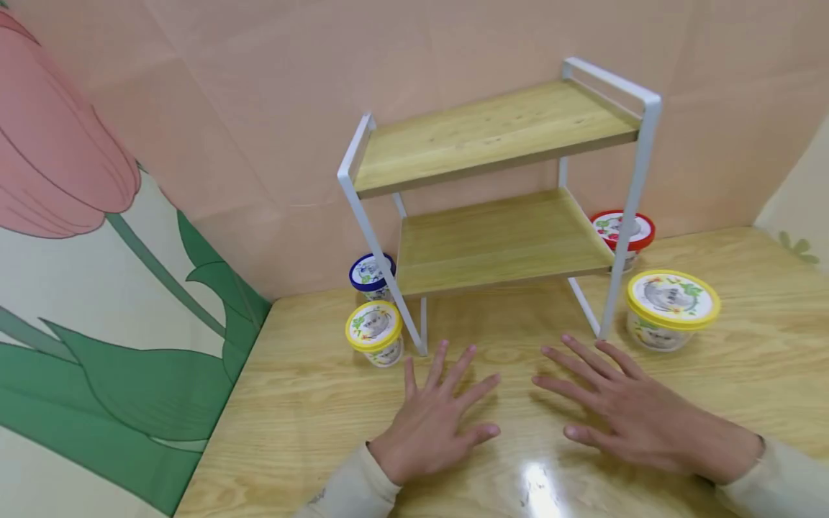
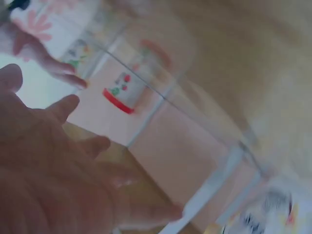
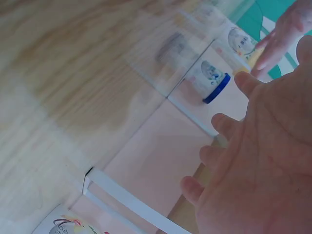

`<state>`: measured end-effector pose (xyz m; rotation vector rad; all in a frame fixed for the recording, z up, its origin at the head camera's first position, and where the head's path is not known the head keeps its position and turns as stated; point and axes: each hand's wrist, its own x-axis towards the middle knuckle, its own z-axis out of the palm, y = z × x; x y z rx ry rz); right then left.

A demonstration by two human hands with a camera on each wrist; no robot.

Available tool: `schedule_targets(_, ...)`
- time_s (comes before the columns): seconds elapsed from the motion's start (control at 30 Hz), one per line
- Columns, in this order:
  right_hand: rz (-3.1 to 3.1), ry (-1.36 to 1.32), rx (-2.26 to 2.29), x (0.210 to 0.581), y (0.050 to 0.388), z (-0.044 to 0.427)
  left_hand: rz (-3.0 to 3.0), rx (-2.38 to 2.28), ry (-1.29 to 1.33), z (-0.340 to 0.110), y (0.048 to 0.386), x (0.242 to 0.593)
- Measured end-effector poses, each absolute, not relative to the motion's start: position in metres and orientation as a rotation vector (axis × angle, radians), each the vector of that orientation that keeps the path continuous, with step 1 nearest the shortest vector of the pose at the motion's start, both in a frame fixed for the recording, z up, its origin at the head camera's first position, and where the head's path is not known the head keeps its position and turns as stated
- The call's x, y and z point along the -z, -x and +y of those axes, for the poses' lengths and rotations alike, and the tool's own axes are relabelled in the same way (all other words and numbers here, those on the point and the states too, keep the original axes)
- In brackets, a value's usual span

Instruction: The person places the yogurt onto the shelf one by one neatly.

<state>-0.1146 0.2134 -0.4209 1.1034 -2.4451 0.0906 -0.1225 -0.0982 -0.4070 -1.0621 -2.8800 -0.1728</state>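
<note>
Both hands are spread with fingers apart over the wooden table, palms down, holding nothing. The left hand [image 1: 430, 424] is in front of the shelf's left leg, nearest a yellow-lidded tub [image 1: 376, 332]. To the right, the right hand [image 1: 637, 414] is in front of the right leg, near a larger yellow-lidded tub [image 1: 672, 309]. A two-tier wooden shelf [image 1: 499, 133] with a white metal frame stands behind them. Beside its left side is a blue-lidded tub [image 1: 370, 273]; a red-lidded tub [image 1: 623, 229] is partly hidden behind its right leg.
Wooden table [image 1: 291, 432] under everything, its left edge running diagonally. A pink backdrop [image 1: 259, 129] hangs behind the shelf, with a printed tulip and green leaves at the left. The shelf's upper board overhangs the lower one.
</note>
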Motion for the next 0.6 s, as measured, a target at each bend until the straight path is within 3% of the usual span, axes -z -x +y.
schedule_targets(0.6, -2.456, -1.088, -0.084, 0.423, 0.116, 0.216, -2.779, 0.109, 1.038, -0.106, 0.127, 0.385)
